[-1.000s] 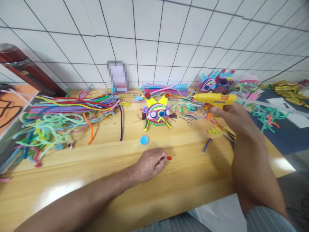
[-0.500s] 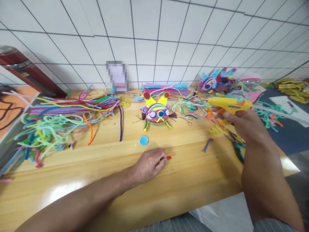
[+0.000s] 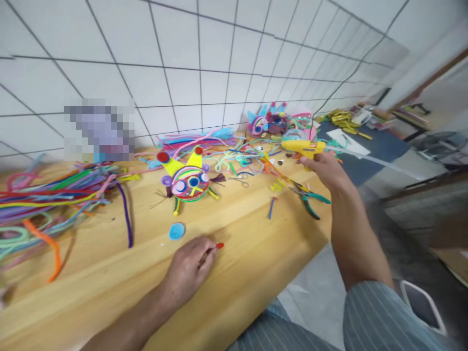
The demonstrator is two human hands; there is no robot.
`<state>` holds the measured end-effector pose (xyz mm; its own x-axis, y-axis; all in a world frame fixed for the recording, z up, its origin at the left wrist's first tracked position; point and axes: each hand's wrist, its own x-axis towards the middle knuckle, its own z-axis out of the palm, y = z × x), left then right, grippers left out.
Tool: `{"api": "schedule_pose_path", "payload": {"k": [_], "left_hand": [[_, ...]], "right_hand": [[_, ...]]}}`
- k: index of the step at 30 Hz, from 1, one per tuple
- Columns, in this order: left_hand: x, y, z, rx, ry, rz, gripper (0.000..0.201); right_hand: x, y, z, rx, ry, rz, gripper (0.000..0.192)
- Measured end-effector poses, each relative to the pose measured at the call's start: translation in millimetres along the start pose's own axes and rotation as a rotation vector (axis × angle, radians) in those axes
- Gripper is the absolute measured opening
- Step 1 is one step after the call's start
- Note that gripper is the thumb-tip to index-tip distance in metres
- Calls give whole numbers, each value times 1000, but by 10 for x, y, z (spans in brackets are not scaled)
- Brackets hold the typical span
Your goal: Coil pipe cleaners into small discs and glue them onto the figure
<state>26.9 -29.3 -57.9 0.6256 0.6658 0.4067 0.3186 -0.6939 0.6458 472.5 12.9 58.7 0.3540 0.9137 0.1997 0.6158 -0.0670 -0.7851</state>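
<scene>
White tiled wall (image 3: pixel 234 53) with dark grout, light wooden table (image 3: pixel 109 273), grey floor (image 3: pixel 318 297), daylight

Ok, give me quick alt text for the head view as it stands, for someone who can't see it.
The right hand holds a yellow glue gun above the far side of a wooden table, while the left hand pinches a small red piece against the tabletop. Between them sits a colourful pipe-cleaner face, with loose pipe cleaners heaped at left.

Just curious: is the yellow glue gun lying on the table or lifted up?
Lifted: the right hand holds the glue gun above the table.
</scene>
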Motion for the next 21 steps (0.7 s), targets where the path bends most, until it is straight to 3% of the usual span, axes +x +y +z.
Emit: {"api": "schedule_pose_path", "payload": {"k": [4,7,14,21], "left_hand": [[21,12,-9,-13,-2,14,15],[41,33,-16,-4,-7,8,15],[56,32,-7,2,-27,-8,16],[64,32,-38,-48,-28,-39,16]], "right_hand": [[-5,626,-481,-29,182,212,20],[-38,977,-629,-86,247,369,20],[-104,1359,-591,-145,273,426,23],[-93,1447,-518,-323,275,412,24]]}}
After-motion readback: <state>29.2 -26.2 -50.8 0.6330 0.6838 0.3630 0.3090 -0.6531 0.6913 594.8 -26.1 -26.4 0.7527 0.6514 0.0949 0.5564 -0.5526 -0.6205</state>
